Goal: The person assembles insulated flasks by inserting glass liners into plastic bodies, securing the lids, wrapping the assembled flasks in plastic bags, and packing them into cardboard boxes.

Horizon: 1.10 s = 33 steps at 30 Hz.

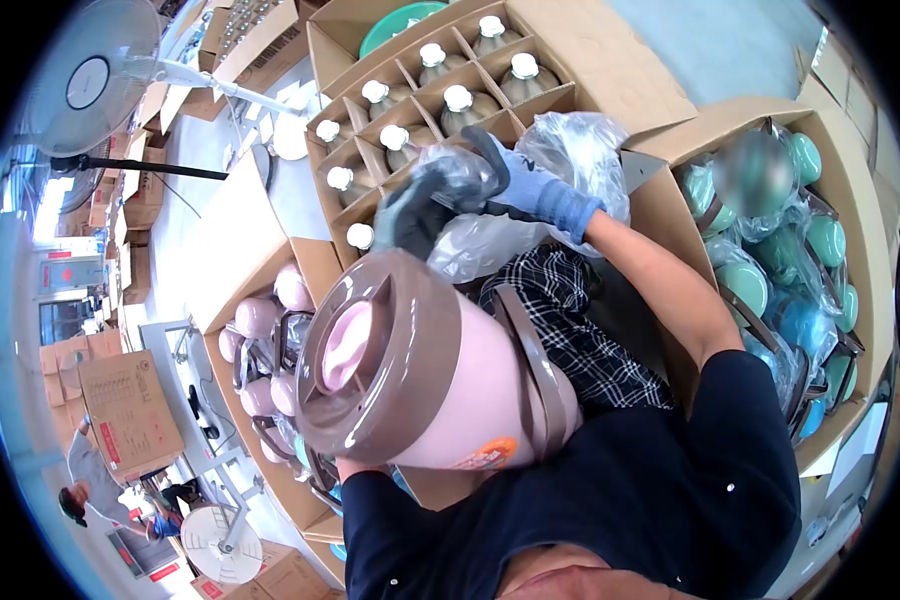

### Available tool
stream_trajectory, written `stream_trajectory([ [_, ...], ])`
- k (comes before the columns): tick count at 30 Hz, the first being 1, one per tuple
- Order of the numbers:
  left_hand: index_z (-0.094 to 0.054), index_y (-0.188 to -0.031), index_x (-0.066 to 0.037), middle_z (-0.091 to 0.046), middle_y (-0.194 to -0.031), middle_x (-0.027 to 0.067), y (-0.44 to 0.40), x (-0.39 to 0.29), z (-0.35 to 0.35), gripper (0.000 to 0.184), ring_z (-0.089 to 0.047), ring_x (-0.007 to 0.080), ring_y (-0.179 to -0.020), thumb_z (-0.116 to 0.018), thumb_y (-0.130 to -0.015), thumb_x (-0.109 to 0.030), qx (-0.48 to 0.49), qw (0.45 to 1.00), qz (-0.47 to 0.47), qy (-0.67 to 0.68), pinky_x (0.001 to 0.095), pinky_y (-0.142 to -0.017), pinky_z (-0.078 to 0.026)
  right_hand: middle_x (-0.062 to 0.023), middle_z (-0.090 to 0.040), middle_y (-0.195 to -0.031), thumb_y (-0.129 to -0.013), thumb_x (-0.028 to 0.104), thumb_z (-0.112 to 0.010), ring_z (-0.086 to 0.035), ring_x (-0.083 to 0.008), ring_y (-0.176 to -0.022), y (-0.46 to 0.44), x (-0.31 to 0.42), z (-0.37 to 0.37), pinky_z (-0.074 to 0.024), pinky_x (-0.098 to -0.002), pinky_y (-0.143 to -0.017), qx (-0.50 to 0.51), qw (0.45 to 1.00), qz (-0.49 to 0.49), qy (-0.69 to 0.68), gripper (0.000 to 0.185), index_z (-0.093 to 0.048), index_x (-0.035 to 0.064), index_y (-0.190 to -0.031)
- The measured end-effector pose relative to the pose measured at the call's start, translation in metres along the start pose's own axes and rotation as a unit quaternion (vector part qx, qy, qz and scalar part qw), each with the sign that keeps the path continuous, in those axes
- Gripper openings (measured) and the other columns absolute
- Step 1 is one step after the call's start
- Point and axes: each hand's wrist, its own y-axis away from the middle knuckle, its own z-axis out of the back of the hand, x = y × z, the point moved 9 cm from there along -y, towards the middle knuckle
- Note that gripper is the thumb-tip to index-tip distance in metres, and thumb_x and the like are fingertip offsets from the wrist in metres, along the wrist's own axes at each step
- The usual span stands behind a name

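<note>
Against your navy shirt (590, 500) lies the pink jug (490, 390), tilted, its brown lid (395, 410) towards the left of the view and its brown handle (530, 370) on the other side; your left forearm passes behind it. Beyond the jug, your gloved left hand (415, 212) is at the clear plastic (460, 172), too blurred to tell how its fingers stand; your gloved right hand (540, 188) meets the same plastic, its dark fingers curled in narrow, though you cannot tell whether they pinch it. More loose plastic (585, 150) bunches beside that hand; a checked cloth (560, 300) lies below.

Farther out, an open carton (625, 90) holds white-capped bottles (457, 98) in dividers; the right-hand carton (870, 180) holds green and blue wrapped jugs (740, 285), the left-hand one (240, 245) pink ones (257, 316); past them stand a fan (88, 85) and, well apart, a person (95, 475) at a closed box (130, 410).
</note>
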Motion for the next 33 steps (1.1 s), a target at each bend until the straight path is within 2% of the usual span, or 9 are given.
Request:
stream_trajectory([
  [3,-0.057,-0.113,0.002,-0.063,-0.103,0.0110,0.067,-0.067,0.044,0.033,-0.063,0.0204,-0.090,-0.056,-0.093,-0.024,-0.038,0.948,-0.211,-0.237,0.0343,-0.082,-0.052,-0.0144,-0.052,-0.124,-0.079,0.018,-0.069,-0.053,-0.0291,-0.113,0.025,0.054,0.042,-0.0444,-0.0396,-0.092,0.005,0.975,-0.124,0.186,0.065,-0.039,0.0107,-0.137],
  [5,-0.058,-0.112,-0.001,-0.063,-0.105,0.0103,0.138,-0.081,0.099,0.033,-0.062,0.0200,-0.093,-0.056,-0.092,-0.027,-0.111,0.967,-0.220,-0.060,0.0353,-0.087,-0.050,-0.0157,-0.058,-0.104,-0.081,0.015,-0.058,-0.059,-0.0319,-0.091,0.066,0.121,0.076,-0.0480,-0.0412,-0.083,-0.250,0.836,0.149,0.466,0.056,-0.043,0.0116,-0.134],
  [8,-0.060,-0.109,-0.002,-0.062,-0.105,0.0098,0.231,-0.069,0.130,0.034,-0.060,0.0203,-0.094,-0.060,-0.088,-0.030,-0.170,0.950,-0.257,0.056,0.0359,-0.090,-0.048,-0.0152,-0.062,-0.103,-0.079,0.013,-0.063,-0.060,-0.0323,-0.095,0.103,0.181,0.093,-0.0465,-0.0407,-0.086,-0.118,0.978,0.130,0.114,0.046,-0.054,0.0037,-0.123],
  [11,-0.060,-0.108,0.000,-0.062,-0.103,0.0103,0.295,-0.037,0.094,0.042,-0.059,0.0226,-0.090,-0.067,-0.080,-0.031,-0.182,0.908,-0.351,-0.140,0.0351,-0.087,-0.048,-0.0149,-0.064,-0.107,-0.080,0.016,-0.066,-0.062,-0.0273,-0.099,0.142,0.205,0.065,-0.0471,-0.0369,-0.087,0.081,0.970,0.228,-0.016,0.038,-0.061,0.0007,-0.114],
  [13,-0.057,-0.114,0.004,-0.062,-0.102,0.0103,0.293,0.013,0.074,0.052,-0.059,0.0216,-0.092,-0.071,-0.077,-0.030,-0.204,0.957,-0.199,-0.056,0.0332,-0.085,-0.048,-0.0131,-0.067,-0.090,-0.079,0.021,-0.069,-0.064,-0.0236,-0.080,0.148,0.166,0.036,-0.0496,-0.0339,-0.076,0.269,0.943,0.052,-0.190,0.035,-0.065,0.0013,-0.107],
  [21,-0.035,-0.138,0.003,-0.053,-0.128,0.0140,0.291,0.063,0.052,0.067,-0.057,0.0204,-0.105,-0.065,-0.086,-0.026,-0.157,0.970,-0.180,-0.040,0.0360,-0.092,-0.048,-0.0131,-0.065,-0.076,-0.077,0.035,-0.069,-0.063,-0.0248,-0.070,0.192,0.190,-0.001,-0.0492,-0.0341,-0.070,0.347,0.895,0.219,0.173,0.032,-0.069,0.0054,-0.089],
  [23,-0.040,-0.135,0.001,-0.055,-0.126,0.0143,0.293,0.091,0.031,0.059,-0.060,0.0210,-0.100,-0.065,-0.086,-0.021,-0.188,0.934,-0.096,0.287,0.0350,-0.088,-0.051,-0.0102,-0.065,-0.088,-0.073,0.038,-0.071,-0.062,-0.0245,-0.086,0.202,0.206,0.006,-0.0471,-0.0379,-0.079,0.353,0.891,0.215,0.187,0.039,-0.068,0.0082,-0.098],
  [26,-0.056,-0.117,0.002,-0.064,-0.108,0.0088,0.300,0.102,0.026,0.039,-0.062,0.0184,-0.096,-0.064,-0.085,-0.020,-0.275,0.917,-0.213,-0.196,0.0328,-0.084,-0.052,-0.0085,-0.057,-0.116,-0.067,0.042,-0.074,-0.051,-0.0287,-0.113,0.228,0.206,0.026,-0.0404,-0.0442,-0.094,0.300,0.907,0.246,0.163,0.052,-0.064,0.0116,-0.108],
  [33,-0.036,-0.136,0.001,-0.048,-0.129,0.0135,0.302,0.230,0.099,0.045,-0.049,0.0248,-0.115,-0.040,-0.100,-0.026,-0.199,0.942,-0.268,0.023,0.0381,-0.097,-0.042,-0.0137,-0.053,-0.116,-0.058,0.031,-0.069,-0.046,-0.0318,-0.115,0.400,0.073,-0.020,-0.0360,-0.0478,-0.098,0.438,0.834,0.243,0.232,0.050,-0.061,0.0106,-0.102],
])
